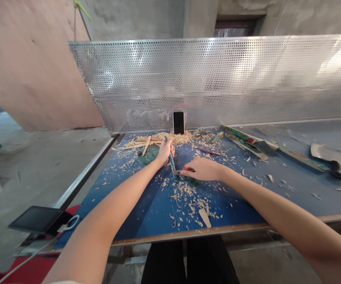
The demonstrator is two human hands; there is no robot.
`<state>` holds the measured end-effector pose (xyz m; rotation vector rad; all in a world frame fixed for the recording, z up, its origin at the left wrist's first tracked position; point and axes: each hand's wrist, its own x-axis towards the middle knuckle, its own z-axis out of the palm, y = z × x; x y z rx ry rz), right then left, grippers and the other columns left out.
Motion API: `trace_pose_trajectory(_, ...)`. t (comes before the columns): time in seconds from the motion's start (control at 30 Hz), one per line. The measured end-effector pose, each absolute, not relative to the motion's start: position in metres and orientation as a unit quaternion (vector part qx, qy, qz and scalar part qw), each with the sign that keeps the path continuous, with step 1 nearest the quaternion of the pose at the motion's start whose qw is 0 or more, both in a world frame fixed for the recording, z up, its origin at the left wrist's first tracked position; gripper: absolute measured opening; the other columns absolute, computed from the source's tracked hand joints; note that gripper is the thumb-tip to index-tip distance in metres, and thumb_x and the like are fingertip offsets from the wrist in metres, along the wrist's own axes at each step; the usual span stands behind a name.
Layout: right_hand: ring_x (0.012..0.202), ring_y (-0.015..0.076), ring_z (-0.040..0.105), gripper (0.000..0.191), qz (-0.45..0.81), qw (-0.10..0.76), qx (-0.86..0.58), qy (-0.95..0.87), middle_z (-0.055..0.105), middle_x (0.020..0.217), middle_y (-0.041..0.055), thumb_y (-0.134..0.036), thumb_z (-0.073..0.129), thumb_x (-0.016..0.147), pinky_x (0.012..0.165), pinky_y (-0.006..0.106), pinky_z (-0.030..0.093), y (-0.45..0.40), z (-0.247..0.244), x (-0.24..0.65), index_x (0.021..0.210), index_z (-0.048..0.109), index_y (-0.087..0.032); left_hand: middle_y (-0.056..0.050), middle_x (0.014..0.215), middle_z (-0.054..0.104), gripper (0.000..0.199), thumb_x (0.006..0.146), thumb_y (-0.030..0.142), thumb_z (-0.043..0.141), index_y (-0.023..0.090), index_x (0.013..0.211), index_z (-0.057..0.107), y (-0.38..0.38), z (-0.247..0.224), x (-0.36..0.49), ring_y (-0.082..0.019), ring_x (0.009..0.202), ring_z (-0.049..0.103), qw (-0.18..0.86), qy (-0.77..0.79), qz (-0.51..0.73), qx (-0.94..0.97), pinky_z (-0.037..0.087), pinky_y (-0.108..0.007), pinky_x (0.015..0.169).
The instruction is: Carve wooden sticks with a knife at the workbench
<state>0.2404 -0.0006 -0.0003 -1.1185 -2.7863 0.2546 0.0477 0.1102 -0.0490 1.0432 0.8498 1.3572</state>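
Note:
My left hand (165, 152) is closed around a narrow blue strip (172, 161) that slants down towards me, its upper end poking out above my fingers. My right hand (201, 169) grips a knife (188, 169) with an orange-red and black handle. The knife's blade meets the strip near its lower end, just above the blue tabletop (140, 205). Pale wood shavings (185, 191) lie scattered beneath and around both hands. Under my left wrist is a dark green piece (150, 154), and another dark green patch (194, 181) shows below my right hand.
A phone (178, 122) leans upright against the perforated metal panel (158, 86) at the back. Painted wooden strips (247, 144) and a curled sheet (330, 156) lie on the right. A pale wood chip (205, 218) rests near the front edge. A black tablet (36, 219) with a cable sits lower left.

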Motion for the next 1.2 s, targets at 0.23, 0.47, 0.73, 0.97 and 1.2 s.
trace_pose_trajectory(0.23, 0.064, 0.0204, 0.065, 0.073, 0.061, 0.069, -0.382, -0.919, 0.072, 0.072, 0.0073, -0.072, 0.031, 0.109, 0.064, 0.032, 0.041, -0.005, -0.003, 0.236, 0.081, 0.077, -0.022, 0.013, 0.044, 0.034, 0.037, 0.093, 0.052, 0.068, 0.028, 0.093, 0.041, 0.110, -0.046, 0.044, -0.010, 0.031, 0.031, 0.589, 0.368, 0.606, 0.388, 0.017, -0.025, 0.041)
trace_pose_trajectory(0.47, 0.069, 0.0216, 0.068, 0.074, 0.039, 0.061, -0.396, -0.915, 0.073, 0.075, 0.0080, -0.071, 0.028, 0.110, 0.067, 0.032, 0.044, -0.002, -0.009, 0.233, 0.085, 0.078, -0.022, 0.011, 0.043, 0.031, 0.044, 0.095, 0.068, 0.063, 0.026, 0.091, 0.050, 0.109, -0.044, 0.037, -0.010, 0.032, 0.028, 0.604, 0.335, 0.623, 0.367, 0.017, -0.029, 0.042)
trace_pose_trajectory(0.73, 0.068, 0.0211, 0.066, 0.073, 0.060, 0.059, -0.400, -0.913, 0.072, 0.074, 0.0069, -0.071, 0.028, 0.110, 0.067, 0.032, 0.042, -0.003, -0.008, 0.233, 0.082, 0.074, -0.022, 0.010, 0.047, 0.034, 0.047, 0.091, 0.067, 0.072, 0.026, 0.092, 0.049, 0.110, -0.048, 0.037, -0.010, 0.036, 0.030, 0.584, 0.342, 0.632, 0.378, 0.021, -0.027, 0.042)
trace_pose_trajectory(0.97, 0.067, 0.0197, 0.065, 0.074, 0.079, 0.050, -0.410, -0.907, 0.071, 0.074, 0.0068, -0.072, 0.027, 0.110, 0.070, 0.033, 0.045, -0.004, -0.011, 0.230, 0.081, 0.075, -0.023, 0.011, 0.045, 0.033, 0.043, 0.093, 0.062, 0.073, 0.026, 0.094, 0.051, 0.113, -0.047, 0.039, -0.010, 0.033, 0.029, 0.585, 0.337, 0.638, 0.369, 0.018, -0.028, 0.041)
trace_pose_trajectory(1.2, 0.082, 0.0245, 0.071, 0.078, 0.058, 0.023, -0.391, -0.918, 0.076, 0.081, 0.0109, -0.070, 0.025, 0.111, 0.075, 0.034, 0.048, -0.003, -0.010, 0.224, 0.080, 0.076, -0.019, 0.012, 0.044, 0.033, 0.036, 0.099, 0.054, 0.067, 0.025, 0.091, 0.047, 0.110, -0.046, 0.039, -0.010, 0.031, 0.030, 0.586, 0.338, 0.640, 0.364, 0.018, -0.026, 0.040)
